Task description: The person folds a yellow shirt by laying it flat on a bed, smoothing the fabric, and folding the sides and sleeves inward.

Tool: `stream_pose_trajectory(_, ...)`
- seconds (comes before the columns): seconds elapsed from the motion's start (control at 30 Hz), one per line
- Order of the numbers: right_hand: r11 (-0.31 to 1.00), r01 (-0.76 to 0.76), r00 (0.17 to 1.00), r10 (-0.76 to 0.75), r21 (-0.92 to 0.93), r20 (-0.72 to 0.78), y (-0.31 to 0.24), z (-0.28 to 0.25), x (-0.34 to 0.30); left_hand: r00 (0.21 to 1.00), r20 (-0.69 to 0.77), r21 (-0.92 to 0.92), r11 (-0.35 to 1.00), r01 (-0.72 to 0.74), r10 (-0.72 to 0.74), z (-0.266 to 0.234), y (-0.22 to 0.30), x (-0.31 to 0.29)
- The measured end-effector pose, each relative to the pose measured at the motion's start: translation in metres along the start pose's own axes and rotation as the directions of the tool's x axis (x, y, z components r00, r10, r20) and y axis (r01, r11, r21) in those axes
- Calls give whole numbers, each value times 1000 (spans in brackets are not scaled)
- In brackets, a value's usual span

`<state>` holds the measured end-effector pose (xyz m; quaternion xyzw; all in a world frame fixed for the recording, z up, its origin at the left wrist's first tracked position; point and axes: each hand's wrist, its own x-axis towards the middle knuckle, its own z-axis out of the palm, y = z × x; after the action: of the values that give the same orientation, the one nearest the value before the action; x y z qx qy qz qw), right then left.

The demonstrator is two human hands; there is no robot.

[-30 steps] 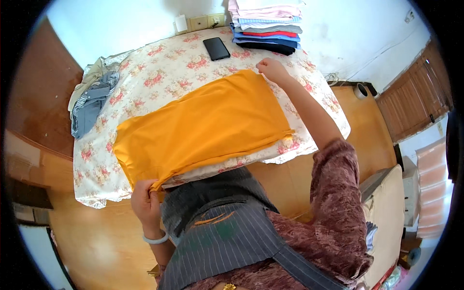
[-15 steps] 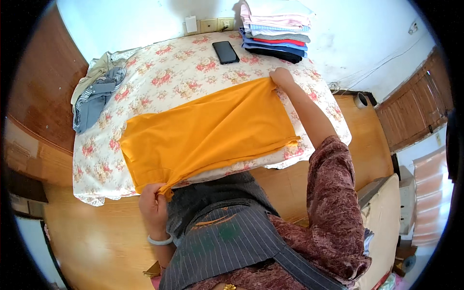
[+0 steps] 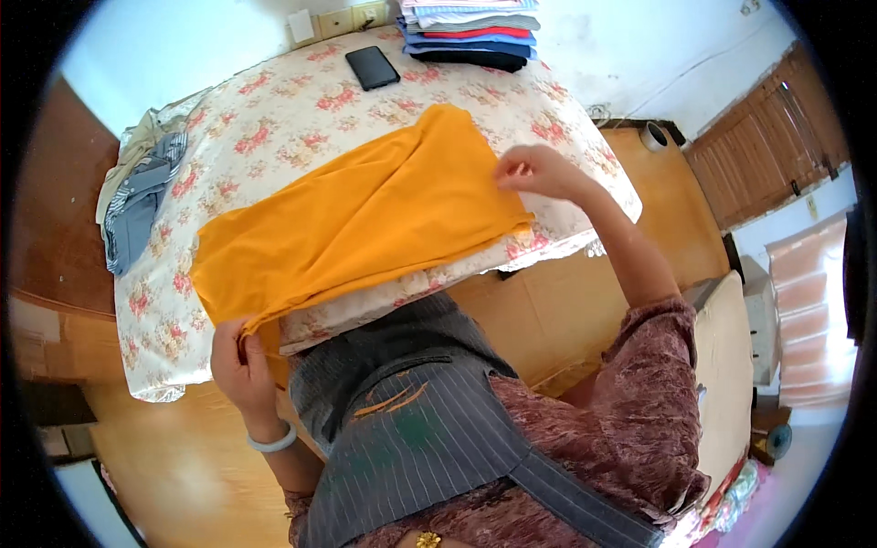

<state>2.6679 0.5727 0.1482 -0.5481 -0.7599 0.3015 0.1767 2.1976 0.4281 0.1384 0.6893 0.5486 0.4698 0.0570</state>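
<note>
Basically, left hand [image 3: 242, 361] at lower left and right hand [image 3: 539, 172] at centre right both pinch orange cloth [image 3: 356, 219]; uneven pull could skew the fold or drag it off the table [image 3: 274, 137].

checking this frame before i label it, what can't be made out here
- Head view: what kind of garment the orange cloth is; folded over, its shape is hidden.
- Left hand fingertips: tucked under the cloth's corner.
- Right hand grip: its fingers curl over the cloth's edge.
- Stack of folded clothes: top cut off by the picture's edge.
- Grey clothes: bunched, so the items cannot be counted.
</note>
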Motion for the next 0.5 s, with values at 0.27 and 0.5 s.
stream_pose_trajectory(0.27,946,238,944,-279,-221,-179,-6,40,-78,992,67,32,994,107,-109,-3,-7,21)
stream_pose_trajectory(0.5,816,281,904,-402,-506,-146,-3,50,-63,998,9,-64,996,61,-61,-8,-9,51)
